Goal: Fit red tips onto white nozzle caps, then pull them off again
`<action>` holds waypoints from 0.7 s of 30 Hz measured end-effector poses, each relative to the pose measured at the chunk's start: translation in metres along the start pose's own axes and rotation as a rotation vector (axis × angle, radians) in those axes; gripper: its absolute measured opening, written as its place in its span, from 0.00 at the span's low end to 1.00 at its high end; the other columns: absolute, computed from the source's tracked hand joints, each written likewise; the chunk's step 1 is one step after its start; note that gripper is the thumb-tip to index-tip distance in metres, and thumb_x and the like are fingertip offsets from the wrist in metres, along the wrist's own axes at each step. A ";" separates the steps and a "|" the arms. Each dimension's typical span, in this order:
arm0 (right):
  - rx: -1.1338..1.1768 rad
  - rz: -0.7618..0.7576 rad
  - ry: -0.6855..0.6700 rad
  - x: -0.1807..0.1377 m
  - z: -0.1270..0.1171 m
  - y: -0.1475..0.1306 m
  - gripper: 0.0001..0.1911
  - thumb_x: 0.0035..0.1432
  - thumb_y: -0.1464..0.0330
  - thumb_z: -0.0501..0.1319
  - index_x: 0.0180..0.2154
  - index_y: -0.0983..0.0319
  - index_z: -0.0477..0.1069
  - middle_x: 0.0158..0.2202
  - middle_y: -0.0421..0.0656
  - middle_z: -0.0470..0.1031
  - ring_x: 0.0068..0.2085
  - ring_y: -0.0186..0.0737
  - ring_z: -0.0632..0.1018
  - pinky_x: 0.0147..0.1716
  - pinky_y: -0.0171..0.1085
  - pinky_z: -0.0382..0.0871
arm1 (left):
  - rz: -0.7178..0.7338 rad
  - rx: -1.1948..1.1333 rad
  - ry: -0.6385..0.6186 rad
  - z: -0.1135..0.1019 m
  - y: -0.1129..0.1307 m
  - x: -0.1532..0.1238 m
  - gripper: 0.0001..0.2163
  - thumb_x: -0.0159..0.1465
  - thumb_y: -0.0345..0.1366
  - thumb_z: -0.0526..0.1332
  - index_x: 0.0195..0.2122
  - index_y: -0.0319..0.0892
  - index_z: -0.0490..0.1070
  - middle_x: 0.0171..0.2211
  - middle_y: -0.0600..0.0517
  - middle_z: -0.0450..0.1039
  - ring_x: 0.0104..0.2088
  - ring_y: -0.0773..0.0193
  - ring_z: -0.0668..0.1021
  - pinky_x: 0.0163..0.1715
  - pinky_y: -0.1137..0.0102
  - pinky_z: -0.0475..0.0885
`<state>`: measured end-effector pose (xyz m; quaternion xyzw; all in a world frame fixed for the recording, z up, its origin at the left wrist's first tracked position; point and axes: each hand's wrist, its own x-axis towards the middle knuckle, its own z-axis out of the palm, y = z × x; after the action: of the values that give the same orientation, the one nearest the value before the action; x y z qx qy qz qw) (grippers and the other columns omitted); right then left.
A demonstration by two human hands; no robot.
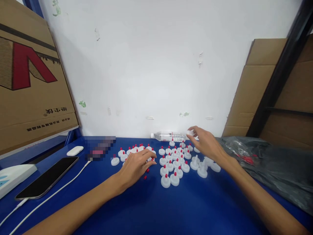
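Observation:
My left hand (pixel 138 162) is low over the blue table, thumb and fingers pinched on a small red cap (pixel 153 159), mostly hidden by the fingertips. Two loose red caps (pixel 145 177) lie just below that hand. At the back, near the wall, my right hand (pixel 201 140) grips a translucent white lid (pixel 190 133) between thumb and fingers. Many white lids with red tips (pixel 174 179) stand upright in a cluster between the hands, and another group (pixel 115 160) sits left of and behind my left hand. Bare white nozzle lids (pixel 202 171) are bunched below my right wrist.
A clear plastic bottle (pixel 166 136) lies along the wall. On the left are a phone (pixel 47 178), a white cable (pixel 55 192), a white earbud case (pixel 75 150) and a large carton (pixel 34 71). Dark plastic sheeting (pixel 271 173) with a clear bag (pixel 245 155) covers the right.

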<state>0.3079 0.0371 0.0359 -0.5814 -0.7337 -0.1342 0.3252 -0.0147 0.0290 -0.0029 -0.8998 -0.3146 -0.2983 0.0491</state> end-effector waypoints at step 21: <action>0.112 -0.719 0.046 -0.026 0.025 -0.081 0.17 0.64 0.64 0.64 0.52 0.64 0.69 0.46 0.47 0.79 0.45 0.44 0.79 0.45 0.45 0.72 | 0.009 -0.339 0.285 0.004 0.002 -0.002 0.10 0.63 0.38 0.68 0.44 0.43 0.75 0.38 0.54 0.82 0.35 0.66 0.83 0.38 0.74 0.77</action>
<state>0.2267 0.0083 0.0147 -0.2642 -0.8899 -0.2127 0.3049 -0.0126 0.0272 -0.0069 -0.8452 -0.2459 -0.4711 -0.0576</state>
